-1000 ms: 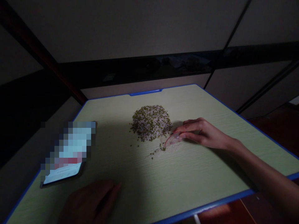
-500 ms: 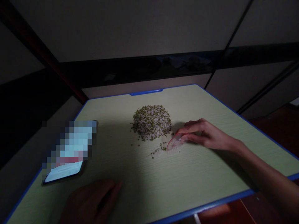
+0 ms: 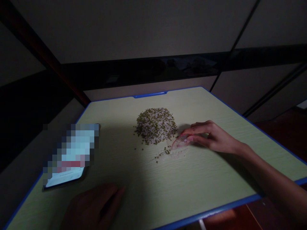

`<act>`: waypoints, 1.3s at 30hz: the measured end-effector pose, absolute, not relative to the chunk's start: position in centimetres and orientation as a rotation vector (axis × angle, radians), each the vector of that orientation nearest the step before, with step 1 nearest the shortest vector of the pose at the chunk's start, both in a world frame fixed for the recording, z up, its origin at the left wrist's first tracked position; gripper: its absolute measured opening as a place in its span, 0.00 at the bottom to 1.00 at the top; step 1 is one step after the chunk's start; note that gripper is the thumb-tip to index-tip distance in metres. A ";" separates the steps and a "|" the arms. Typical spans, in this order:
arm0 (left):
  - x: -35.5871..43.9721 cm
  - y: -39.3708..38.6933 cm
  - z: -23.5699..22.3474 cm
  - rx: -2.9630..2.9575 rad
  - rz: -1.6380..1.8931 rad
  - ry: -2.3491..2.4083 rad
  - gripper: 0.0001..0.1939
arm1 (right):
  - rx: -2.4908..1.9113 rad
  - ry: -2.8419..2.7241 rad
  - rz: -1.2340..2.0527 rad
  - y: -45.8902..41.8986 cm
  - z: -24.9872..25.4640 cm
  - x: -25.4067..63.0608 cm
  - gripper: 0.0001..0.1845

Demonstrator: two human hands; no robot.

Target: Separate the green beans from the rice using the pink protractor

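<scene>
Phone (image 3: 72, 156) lies on table (image 3: 203, 174), left of grain pile (image 3: 156, 125).

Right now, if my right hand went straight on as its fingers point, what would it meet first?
Likely the loose green grains beside the heap, met by the clear piece your right hand holds; depth is unclear.

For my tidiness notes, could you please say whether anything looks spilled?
Stray green grains and pale grains lie on the table nearer the camera than the mound, by the clear piece in the right hand; scattered outside that mound, they look spilled.
</scene>
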State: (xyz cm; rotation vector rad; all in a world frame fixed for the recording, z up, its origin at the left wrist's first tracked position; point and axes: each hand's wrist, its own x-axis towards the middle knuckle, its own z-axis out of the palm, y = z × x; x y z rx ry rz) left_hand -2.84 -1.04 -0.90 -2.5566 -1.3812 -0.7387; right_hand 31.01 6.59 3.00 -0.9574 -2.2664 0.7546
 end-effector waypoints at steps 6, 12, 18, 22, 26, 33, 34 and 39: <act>-2.8 -1.0 -0.9 -2.546 -0.741 -1.365 0.19 | -0.955 -2.269 0.774 6.7 2.8 30.7 0.12; -2.4 -0.8 -0.7 -2.538 -0.743 -1.367 0.18 | -0.926 -2.271 0.738 6.6 2.8 30.6 0.13; -2.6 -1.0 -0.6 -2.553 -0.749 -1.318 0.18 | -0.977 -2.251 0.684 6.7 2.6 30.4 0.13; -2.9 -1.1 -0.9 -2.569 -0.724 -1.388 0.19 | -0.907 -2.270 0.696 6.9 2.5 30.3 0.12; -3.0 -1.2 -1.2 -2.577 -0.705 -1.413 0.20 | -0.903 -2.276 0.743 6.8 2.6 30.6 0.12; -2.4 -0.7 -0.6 -2.549 -0.761 -1.306 0.20 | -0.914 -2.279 0.781 6.6 2.5 30.9 0.12; -2.2 -0.7 -0.4 -2.548 -0.768 -1.297 0.20 | -0.909 -2.280 0.775 6.6 2.5 30.9 0.12; -2.2 -0.8 -0.3 -2.564 -0.758 -1.388 0.20 | -0.881 -2.275 0.753 6.7 2.5 30.7 0.13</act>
